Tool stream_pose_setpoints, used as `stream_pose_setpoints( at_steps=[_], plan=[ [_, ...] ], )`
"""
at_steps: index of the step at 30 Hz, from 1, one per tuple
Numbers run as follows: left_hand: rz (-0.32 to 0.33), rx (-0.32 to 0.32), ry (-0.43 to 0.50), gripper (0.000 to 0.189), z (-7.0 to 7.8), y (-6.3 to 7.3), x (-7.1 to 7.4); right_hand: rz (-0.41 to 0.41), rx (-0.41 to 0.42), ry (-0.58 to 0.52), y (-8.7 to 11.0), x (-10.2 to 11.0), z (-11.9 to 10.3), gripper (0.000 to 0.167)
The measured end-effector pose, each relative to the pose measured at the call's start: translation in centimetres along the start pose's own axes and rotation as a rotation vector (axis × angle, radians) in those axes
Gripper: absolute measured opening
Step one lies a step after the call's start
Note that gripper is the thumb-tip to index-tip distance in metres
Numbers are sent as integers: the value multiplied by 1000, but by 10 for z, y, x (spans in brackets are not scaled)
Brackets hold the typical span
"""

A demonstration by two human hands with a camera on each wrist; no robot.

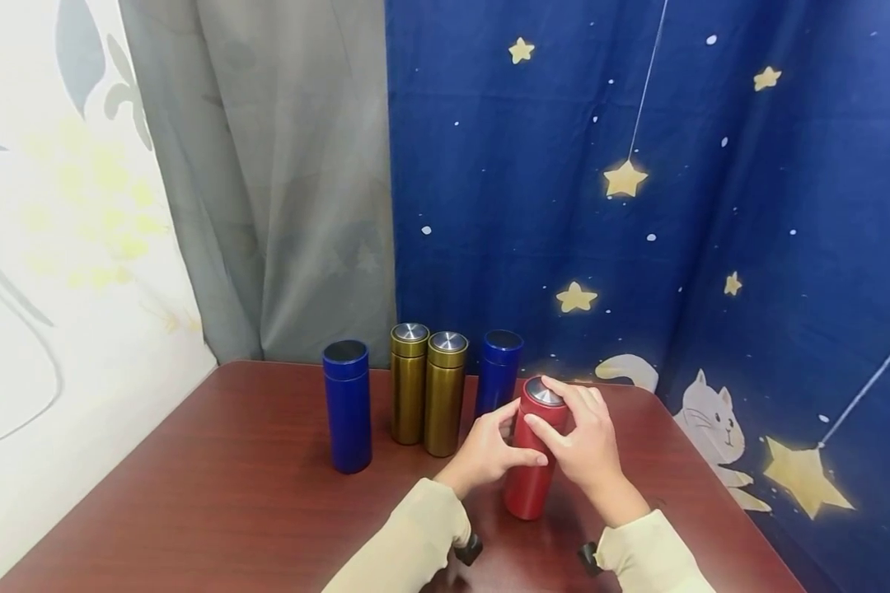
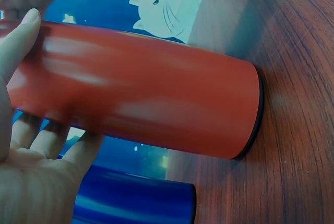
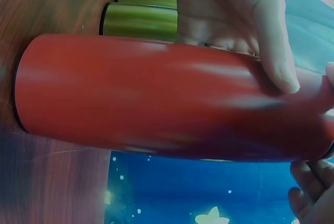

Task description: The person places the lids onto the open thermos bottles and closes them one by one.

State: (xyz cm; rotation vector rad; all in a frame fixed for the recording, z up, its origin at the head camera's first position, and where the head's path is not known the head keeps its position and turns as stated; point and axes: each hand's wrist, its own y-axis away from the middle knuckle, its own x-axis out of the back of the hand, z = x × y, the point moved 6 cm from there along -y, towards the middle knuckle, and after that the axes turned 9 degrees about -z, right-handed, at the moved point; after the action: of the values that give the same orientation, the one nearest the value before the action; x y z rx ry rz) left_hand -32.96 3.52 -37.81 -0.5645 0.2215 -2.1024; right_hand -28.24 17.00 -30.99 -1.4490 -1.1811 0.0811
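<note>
A red thermos bottle with a silver-topped lid stands on the table toward the right. My left hand grips its body from the left, thumb across the front and fingers round the far side, as the left wrist view also shows. Higher up, my right hand holds the red lid with thumb and fingers. In the right wrist view the bottle's red body crosses the picture, its dark base rim at the tabletop. Whether the lid is loose cannot be seen.
Behind stand two gold bottles side by side, a blue bottle left of them and another blue bottle right of them. The brown table meets a grey curtain and a blue star-patterned curtain at the back.
</note>
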Motion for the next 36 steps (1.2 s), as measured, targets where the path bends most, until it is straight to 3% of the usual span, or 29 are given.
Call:
stream_pose_setpoints(
  at_steps=[5, 13, 18, 26, 36],
  plan=[
    [-16, 9, 15, 78, -1, 3, -1, 14, -16, 48, 2, -1, -2, 58],
    [-14, -4, 20, 79, 0, 0, -3, -47, -99, 14, -2, 0, -3, 55],
    [-9, -29, 14, 78, 1, -1, -4, -28, -99, 19, -4, 2, -5, 55],
    [50, -79, 8, 76, 3, 2, -4, 25, -86, 49, -4, -2, -8, 52],
    [130, -99, -72, 81, 6, 4, -5, 98, -69, 57, -4, -4, -10, 49]
  ],
)
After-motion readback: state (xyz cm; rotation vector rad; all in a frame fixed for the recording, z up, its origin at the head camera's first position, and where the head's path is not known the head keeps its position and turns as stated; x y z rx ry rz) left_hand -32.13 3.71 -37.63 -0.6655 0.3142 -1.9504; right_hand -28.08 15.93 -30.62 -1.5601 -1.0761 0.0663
